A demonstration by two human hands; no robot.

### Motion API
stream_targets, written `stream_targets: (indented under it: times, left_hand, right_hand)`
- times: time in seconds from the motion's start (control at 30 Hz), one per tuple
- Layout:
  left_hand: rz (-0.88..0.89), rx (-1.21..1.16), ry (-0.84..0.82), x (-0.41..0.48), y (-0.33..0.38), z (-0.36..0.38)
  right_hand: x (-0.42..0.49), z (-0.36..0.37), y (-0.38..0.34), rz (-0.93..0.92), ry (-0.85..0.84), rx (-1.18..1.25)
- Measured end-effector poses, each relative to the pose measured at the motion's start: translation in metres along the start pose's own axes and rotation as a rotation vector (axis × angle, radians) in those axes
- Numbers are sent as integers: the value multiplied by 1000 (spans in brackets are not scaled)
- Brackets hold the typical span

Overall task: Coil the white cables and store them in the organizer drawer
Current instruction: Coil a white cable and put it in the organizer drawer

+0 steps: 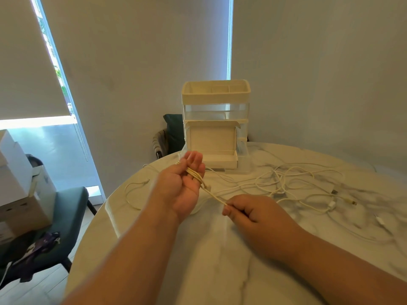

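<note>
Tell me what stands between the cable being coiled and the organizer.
Nothing visible does. The left hand holds the coiled cable in front of the organizer; an open white box sits at its base, and the loose cables lie to the right.

We see thin white cables (286, 183) tangled by the marble table's (220, 249) right edge, one looped taut. The cream plastic organizer (215, 95) at the far edge has its clear drawer (243, 160) open.
</note>
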State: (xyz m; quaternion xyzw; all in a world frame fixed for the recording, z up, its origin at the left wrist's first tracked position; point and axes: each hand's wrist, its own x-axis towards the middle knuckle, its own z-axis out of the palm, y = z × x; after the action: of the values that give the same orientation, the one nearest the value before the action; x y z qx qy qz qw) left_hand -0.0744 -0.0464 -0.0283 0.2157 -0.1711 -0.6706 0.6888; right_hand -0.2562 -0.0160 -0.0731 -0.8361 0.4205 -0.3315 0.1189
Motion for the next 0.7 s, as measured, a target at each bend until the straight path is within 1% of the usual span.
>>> stream_targets:
  times: [0.1,0.2,0.37,0.53,0.6,0.7]
  left_hand:
    - [12,66,30,1,-3,0]
    - [11,72,73,2,-2,0]
    - [-3,27,115,4,1,-2]
    - [54,2,146,1,-2,-1]
    - [80,54,125,3,-5,-2]
    - [150,241,78,7,-10,-4]
  right_hand:
    - [-1,2,-2,6,-30,0]
    - [0,0,0,49,-12,5]
    - [1,-1,-1,74,-18,-3]
    - [2,-1,-2,67,-26,-5]
    - [2,0,-2,45,-24,-28]
    - [2,1,0,48,-7,-41]
